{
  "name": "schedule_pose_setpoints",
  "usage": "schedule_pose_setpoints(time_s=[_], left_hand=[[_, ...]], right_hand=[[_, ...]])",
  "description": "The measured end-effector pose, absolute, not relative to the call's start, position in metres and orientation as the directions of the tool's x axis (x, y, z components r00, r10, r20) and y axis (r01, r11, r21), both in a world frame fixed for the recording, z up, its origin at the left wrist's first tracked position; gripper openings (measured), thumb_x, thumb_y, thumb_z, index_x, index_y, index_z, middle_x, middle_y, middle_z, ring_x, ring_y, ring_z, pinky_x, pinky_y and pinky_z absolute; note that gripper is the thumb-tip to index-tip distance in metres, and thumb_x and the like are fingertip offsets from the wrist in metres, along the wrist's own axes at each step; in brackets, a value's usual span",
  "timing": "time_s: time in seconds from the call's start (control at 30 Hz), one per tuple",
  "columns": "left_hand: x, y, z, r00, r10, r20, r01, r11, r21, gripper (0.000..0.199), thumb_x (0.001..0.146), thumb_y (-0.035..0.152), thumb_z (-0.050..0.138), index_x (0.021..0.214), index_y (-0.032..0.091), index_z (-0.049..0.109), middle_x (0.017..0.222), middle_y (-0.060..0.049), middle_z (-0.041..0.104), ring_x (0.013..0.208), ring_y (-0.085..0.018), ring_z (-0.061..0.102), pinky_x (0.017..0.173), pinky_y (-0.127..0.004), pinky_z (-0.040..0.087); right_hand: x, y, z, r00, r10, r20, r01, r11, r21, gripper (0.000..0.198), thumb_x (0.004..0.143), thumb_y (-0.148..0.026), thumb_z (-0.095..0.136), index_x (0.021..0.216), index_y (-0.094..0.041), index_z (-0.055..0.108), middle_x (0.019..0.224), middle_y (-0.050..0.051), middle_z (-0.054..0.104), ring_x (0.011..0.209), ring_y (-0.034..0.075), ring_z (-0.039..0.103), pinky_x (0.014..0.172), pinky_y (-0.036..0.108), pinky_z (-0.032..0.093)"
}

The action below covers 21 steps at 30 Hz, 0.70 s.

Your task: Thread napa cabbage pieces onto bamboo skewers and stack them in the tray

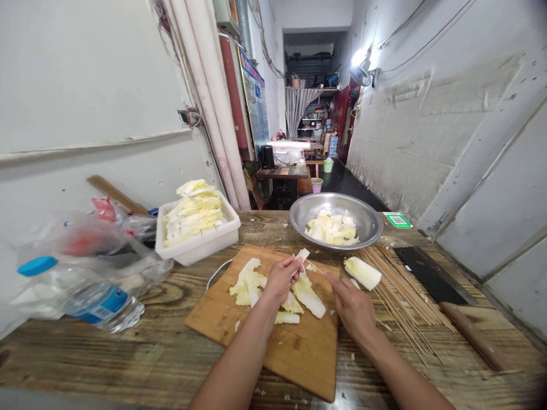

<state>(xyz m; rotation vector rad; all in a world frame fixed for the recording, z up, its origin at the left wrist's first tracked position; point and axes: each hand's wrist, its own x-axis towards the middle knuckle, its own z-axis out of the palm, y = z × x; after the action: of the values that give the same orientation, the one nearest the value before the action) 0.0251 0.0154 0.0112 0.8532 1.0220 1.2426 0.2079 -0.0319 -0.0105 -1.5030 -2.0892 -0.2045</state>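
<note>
My left hand (282,278) is closed around a piece of napa cabbage leaf (302,256), its pale end sticking up past the fingers. In my right hand (351,302) is a thin wooden skewer (315,267), whose tip points left at that leaf; whether it has pierced the leaf I cannot tell. Both hands are above a wooden cutting board (299,353). Loose cabbage leaves (310,296) lie on the board under and around my left hand. Just right of the board rests a small cabbage heart (362,273).
A steel bowl (294,219) holds cut cabbage. Many bare skewers (405,296) lie beside a cleaver (431,276) at right. At left stand a white tub (213,242) piled with skewered cabbage, a water bottle (98,302) on its side, and plastic bags (85,236).
</note>
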Motion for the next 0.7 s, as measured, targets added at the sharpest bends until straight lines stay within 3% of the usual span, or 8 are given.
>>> schedule_pose_setpoints(time_s=[0.4, 0.7], left_hand=[[0.0281, 0.0146, 0.0078, -0.011, 0.997, -0.07, -0.242, 0.066, 0.968, 0.034, 0.062, 0.046, 0.071, 0.057, 0.014, 0.062, 0.057, 0.0, 0.055, 0.045, -0.005, 0.036, 0.044, -0.02, 0.024], [0.0298, 0.0141, 0.0067, -0.004, 1.0, -0.024, -0.194, 0.023, 0.981, 0.034, 0.064, 0.046, 0.07, 0.059, 0.013, 0.062, 0.057, 0.001, 0.054, 0.046, -0.005, 0.034, 0.046, -0.02, 0.023]], right_hand=[[0.2071, -0.0346, -0.0066, -0.207, 0.853, 0.479, 0.903, 0.356, -0.243, 0.037, 0.089, -0.02, 0.038, 0.117, -0.025, 0.062, 0.072, 0.003, 0.065, 0.056, 0.015, 0.058, 0.047, 0.023, 0.034], [0.2066, -0.0351, -0.0071, -0.195, 0.87, 0.453, 0.87, 0.367, -0.33, 0.036, 0.087, -0.015, 0.042, 0.115, -0.023, 0.063, 0.089, 0.003, 0.071, 0.071, 0.017, 0.065, 0.057, 0.023, 0.045]])
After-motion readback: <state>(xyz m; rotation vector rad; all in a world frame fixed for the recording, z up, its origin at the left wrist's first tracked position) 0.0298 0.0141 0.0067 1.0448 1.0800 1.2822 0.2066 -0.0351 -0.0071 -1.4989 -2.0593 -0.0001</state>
